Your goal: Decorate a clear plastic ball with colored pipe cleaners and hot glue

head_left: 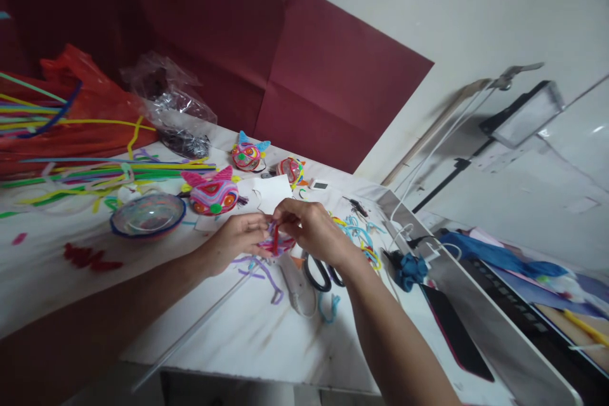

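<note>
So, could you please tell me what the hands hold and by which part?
The left hand holds a pink-purple fuzzy craft piece by its left side; the right hand is at the top of its red fuzzy strip, grip unclear.

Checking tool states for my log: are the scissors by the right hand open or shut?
Cannot tell: the scissors show black handle loops, but the right hand hides their blades.

You are at a craft table (pixel 247 342), in a home or small workshop, which of the two you can't tell: its white top carries loose pipe cleaners (pixel 118 171) beside a red plastic bag (pixel 98 92), black-handled scissors (pixel 327 279) and fuzzy animal heads (pixel 214 195) with ears, and dark red paper (pixel 333 70) hangs on the white wall (pixel 380 6) behind
</note>
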A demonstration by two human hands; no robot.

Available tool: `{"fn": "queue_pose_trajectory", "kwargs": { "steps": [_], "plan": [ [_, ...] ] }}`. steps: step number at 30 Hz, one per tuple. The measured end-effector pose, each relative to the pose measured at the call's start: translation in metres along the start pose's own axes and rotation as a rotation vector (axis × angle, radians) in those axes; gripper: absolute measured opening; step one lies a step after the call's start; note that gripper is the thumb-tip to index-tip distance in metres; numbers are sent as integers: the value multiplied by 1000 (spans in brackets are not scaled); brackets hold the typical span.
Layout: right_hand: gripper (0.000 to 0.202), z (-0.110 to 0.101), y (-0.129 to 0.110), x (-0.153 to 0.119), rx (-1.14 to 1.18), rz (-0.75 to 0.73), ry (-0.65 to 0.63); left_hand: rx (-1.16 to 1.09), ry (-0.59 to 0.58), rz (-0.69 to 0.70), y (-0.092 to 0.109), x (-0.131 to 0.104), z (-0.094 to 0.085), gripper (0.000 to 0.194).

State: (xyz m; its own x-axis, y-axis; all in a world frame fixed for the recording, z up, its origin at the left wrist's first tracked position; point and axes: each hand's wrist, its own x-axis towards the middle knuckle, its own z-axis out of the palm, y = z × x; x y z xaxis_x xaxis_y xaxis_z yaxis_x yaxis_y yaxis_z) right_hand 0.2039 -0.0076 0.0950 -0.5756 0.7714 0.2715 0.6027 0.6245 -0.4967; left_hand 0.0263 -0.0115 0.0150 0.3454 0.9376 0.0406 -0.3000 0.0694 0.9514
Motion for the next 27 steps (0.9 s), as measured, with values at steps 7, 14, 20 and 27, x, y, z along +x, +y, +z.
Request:
{"fn": "queue_pose_trajectory", "kwargs": {
  "steps": [7, 14, 20, 27],
  "plan": [
    [29, 5, -1, 7, -118, -51, -120, -4, -8, -24, 2, -2, 1, 34],
    [20, 14, 13, 3, -99, -177, 7, 18, 52, -34, 3, 0, 1, 36],
    [7, 17, 27, -15, -20, -67, 216, -1, 94, -27, -4, 1, 0, 30],
    [11, 25, 28, -18, 184, 141, 161, 12, 144, -68, -3, 1, 5, 29]
  ]
}}
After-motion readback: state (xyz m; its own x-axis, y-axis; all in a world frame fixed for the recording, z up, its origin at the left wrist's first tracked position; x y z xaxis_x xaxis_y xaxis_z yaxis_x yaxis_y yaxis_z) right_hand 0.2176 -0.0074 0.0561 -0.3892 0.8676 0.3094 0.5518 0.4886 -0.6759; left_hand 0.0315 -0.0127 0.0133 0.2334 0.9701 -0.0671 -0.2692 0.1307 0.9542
